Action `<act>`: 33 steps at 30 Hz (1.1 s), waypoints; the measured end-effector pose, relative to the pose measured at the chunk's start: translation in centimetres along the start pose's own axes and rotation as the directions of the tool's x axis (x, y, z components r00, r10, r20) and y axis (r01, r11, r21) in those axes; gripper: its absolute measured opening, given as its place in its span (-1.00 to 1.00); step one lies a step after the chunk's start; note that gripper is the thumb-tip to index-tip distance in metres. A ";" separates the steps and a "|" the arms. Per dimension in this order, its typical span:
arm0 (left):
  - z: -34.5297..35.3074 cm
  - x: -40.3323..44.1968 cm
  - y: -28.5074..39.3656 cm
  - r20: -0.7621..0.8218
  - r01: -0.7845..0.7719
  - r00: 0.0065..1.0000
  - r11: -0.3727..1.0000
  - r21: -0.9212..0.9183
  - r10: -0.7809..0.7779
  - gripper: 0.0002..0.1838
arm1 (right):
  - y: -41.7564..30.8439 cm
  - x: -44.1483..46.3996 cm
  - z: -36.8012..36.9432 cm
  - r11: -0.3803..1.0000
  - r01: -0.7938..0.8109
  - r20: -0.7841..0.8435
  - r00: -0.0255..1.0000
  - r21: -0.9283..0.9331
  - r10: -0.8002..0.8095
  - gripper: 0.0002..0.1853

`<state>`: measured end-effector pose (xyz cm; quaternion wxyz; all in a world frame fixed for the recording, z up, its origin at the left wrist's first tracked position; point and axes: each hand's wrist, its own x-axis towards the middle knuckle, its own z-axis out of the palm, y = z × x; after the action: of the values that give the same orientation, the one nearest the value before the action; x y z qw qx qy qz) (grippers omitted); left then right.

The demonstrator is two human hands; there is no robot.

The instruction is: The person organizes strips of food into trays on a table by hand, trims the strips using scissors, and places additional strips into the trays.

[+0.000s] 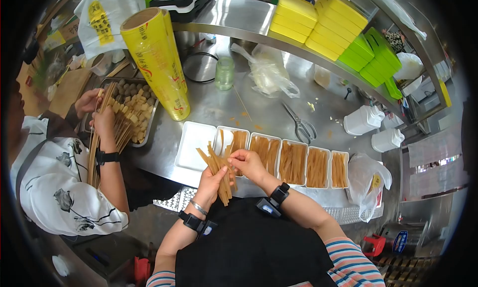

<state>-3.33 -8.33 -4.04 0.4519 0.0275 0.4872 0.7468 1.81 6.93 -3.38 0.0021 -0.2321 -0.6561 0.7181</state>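
My left hand (214, 184) is closed round a fanned bundle of flat brown food strips (215, 160), held in front of the row of trays. At the top right of the bundle, my right hand (247, 163) pinches a strip between thumb and fingers. Just beyond my hands lies a white tray (224, 138) partly filled with similar strips. To its left sits a bare white tray (195, 143). Several more white trays of strips (293, 162) run to the right along the counter edge.
Scissors (300, 125) lie behind the trays, near a glass jar (224, 73) and a plastic bag (269, 70). Yellow film rolls (157, 63) stand at left. A co-worker's hands (102, 110) hold skewers over a metal tray (147, 133). White jugs (362, 120) stand right.
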 end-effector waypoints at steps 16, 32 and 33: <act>-2.0 0.5 0.6 -0.152 0.004 0.988 0.998 -0.064 -0.013 -0.86 | 2.1 3.7 0.2 0.987 0.155 -0.067 0.985 -0.033 -0.157 -0.90; -5.1 -3.1 2.2 -0.261 -0.037 0.965 0.998 -0.057 0.021 -0.80 | 0.0 6.7 1.4 0.881 0.127 -0.142 0.967 -0.456 -0.213 -0.80; -5.1 -2.9 2.3 -0.262 -0.043 0.964 0.998 -0.043 0.030 -0.78 | -1.6 5.7 1.6 0.792 0.205 -0.109 0.940 -0.576 -0.322 -0.79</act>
<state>-5.57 -14.26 -3.85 0.3703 -0.0731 0.5239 0.7636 -4.23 7.41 -3.72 0.1013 -0.1998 -0.8586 0.4612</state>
